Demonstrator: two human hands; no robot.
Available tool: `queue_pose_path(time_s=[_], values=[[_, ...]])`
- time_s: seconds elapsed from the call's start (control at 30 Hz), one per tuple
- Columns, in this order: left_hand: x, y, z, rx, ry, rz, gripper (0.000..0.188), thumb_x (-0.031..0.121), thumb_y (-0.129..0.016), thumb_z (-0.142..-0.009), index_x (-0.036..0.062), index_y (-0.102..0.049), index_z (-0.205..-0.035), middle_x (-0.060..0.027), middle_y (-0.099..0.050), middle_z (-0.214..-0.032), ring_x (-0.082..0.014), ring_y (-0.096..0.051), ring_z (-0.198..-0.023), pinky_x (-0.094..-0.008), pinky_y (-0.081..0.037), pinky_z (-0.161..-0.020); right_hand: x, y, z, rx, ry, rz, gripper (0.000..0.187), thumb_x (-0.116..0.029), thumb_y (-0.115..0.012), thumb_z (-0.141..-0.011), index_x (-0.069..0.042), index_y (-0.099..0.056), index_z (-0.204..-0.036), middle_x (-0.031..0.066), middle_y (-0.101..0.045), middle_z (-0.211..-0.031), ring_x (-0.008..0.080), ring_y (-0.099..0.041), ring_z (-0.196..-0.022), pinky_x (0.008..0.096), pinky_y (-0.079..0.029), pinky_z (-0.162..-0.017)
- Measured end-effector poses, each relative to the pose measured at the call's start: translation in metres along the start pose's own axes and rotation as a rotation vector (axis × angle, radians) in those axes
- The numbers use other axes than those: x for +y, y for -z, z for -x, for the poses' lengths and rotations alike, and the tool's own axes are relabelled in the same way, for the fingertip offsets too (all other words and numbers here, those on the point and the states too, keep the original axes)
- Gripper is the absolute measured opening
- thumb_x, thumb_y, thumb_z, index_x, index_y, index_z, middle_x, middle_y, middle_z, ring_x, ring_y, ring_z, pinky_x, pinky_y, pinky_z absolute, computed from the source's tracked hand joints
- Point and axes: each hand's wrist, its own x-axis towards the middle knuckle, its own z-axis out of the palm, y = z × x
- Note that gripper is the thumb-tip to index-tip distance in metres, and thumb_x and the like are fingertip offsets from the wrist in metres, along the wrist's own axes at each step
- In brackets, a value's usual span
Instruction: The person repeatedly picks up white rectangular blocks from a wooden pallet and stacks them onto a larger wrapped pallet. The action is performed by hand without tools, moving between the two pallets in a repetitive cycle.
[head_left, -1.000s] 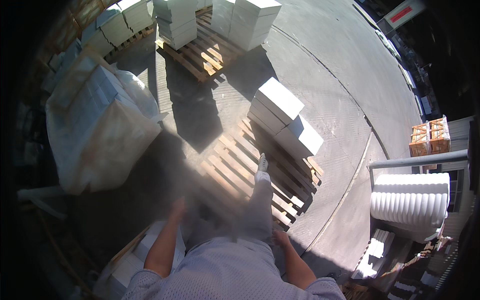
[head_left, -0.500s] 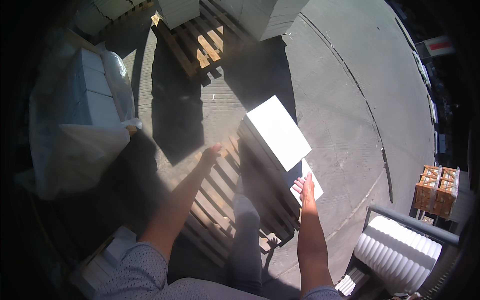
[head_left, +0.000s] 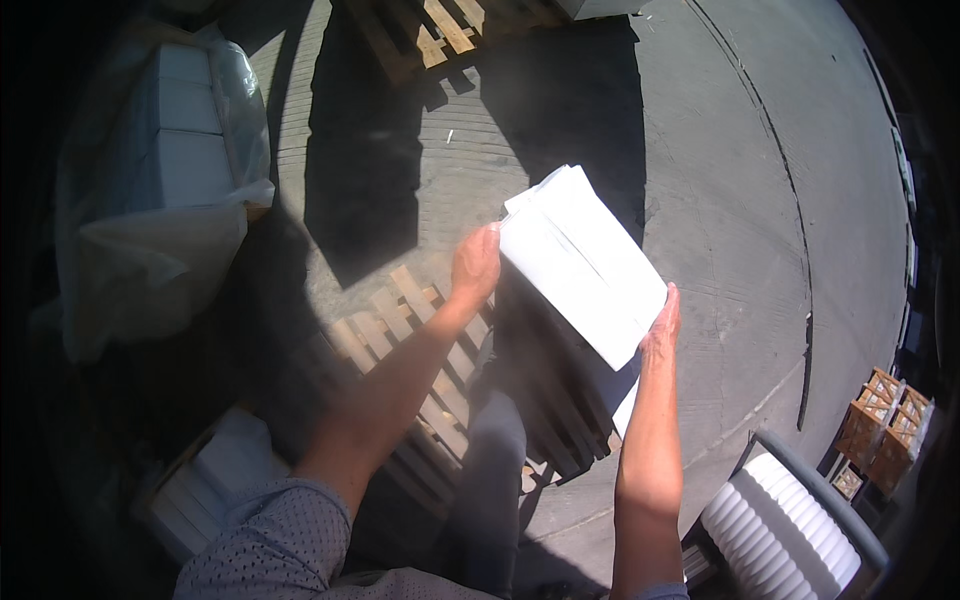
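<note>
A white rectangular box [head_left: 583,262] with a slit-like line across its bright top lies between my two hands. My left hand [head_left: 477,264] grips its left end, and its fingertips are hidden at the edge. On the right end my right hand [head_left: 663,318] is closed against the side, fingers mostly out of sight. Below the box, a corner of another white piece [head_left: 626,408] shows beside my right forearm. A wooden pallet [head_left: 440,395] lies under them, partly in shadow. Whether the box is clear of what lies beneath cannot be told.
Plastic-wrapped white blocks [head_left: 190,135] stand at the far left. Another pallet [head_left: 445,28] is at the top. White blocks [head_left: 215,475] sit low on the left. A white ribbed roll [head_left: 780,525] in a grey frame and a wooden crate [head_left: 885,430] stand on the right.
Both hands, open and apart from the upper box earlier, have closed on its two ends. The box now looks tilted, with the line showing on its top. The view has shifted too.
</note>
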Motion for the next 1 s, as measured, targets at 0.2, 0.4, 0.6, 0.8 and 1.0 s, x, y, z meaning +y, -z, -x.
queue_pose_path(time_s=[0.2,0.4,0.6,0.8,1.0], values=[[-0.009,0.001,0.012,0.053,0.677,0.350,0.051,0.042,-0.039,-0.099,0.0004,-0.051,-0.125,-0.0221,-0.057,-0.123,-0.0338,-0.055,-0.113,-0.0437,-0.042,-0.095,-0.016,0.006,-0.015,-0.135,-0.183,0.291,0.053,-0.047,-0.061,-0.087,-0.002,-0.060,-0.115,0.0118,-0.065,-0.110,0.0264,-0.062,-0.101,0.0428,-0.049,-0.090],[-0.009,-0.027,0.022,0.199,1.027,1.355,0.066,0.056,-0.028,-0.098,0.0055,-0.044,-0.137,-0.0111,-0.049,-0.137,-0.0282,-0.047,-0.126,-0.0448,-0.040,-0.102,-0.048,0.007,-0.023,-0.088,-0.179,0.773,0.058,-0.049,-0.062,-0.085,-0.002,-0.061,-0.119,0.0106,-0.065,-0.115,0.0235,-0.059,-0.105,0.0379,-0.040,-0.098],[0.000,-0.077,0.057,0.282,1.182,1.359,0.054,0.034,-0.016,-0.102,0.0051,-0.046,-0.136,-0.0093,-0.052,-0.137,-0.0254,-0.049,-0.125,-0.0425,-0.039,-0.107,-0.063,-0.074,-0.052,-0.228,-0.014,1.360,0.065,-0.049,-0.061,-0.083,0.004,-0.061,-0.121,0.0198,-0.065,-0.114,0.0286,-0.061,-0.104,0.0401,-0.045,-0.090],[0.027,-0.081,0.057,0.307,1.065,1.533,0.054,0.035,-0.016,-0.104,0.0058,-0.038,-0.143,-0.0098,-0.042,-0.146,-0.0270,-0.042,-0.132,-0.0450,-0.036,-0.110,-0.030,-0.140,-0.041,-0.333,-0.188,1.388,0.073,-0.056,-0.058,-0.082,0.003,-0.059,-0.125,0.0230,-0.062,-0.119,0.0321,-0.061,-0.105,0.0436,-0.045,-0.090],[0.020,-0.063,0.057,0.168,0.948,1.770,0.056,0.041,-0.016,-0.103,0.0093,-0.036,-0.145,-0.0111,-0.040,-0.147,-0.0299,-0.041,-0.133,-0.0457,-0.036,-0.110,-0.027,-0.148,0.000,-0.239,-0.237,1.457,0.081,-0.063,-0.053,-0.082,0.000,-0.055,-0.132,0.0231,-0.052,-0.135,0.0376,-0.049,-0.122,0.0459,-0.036,-0.101]])
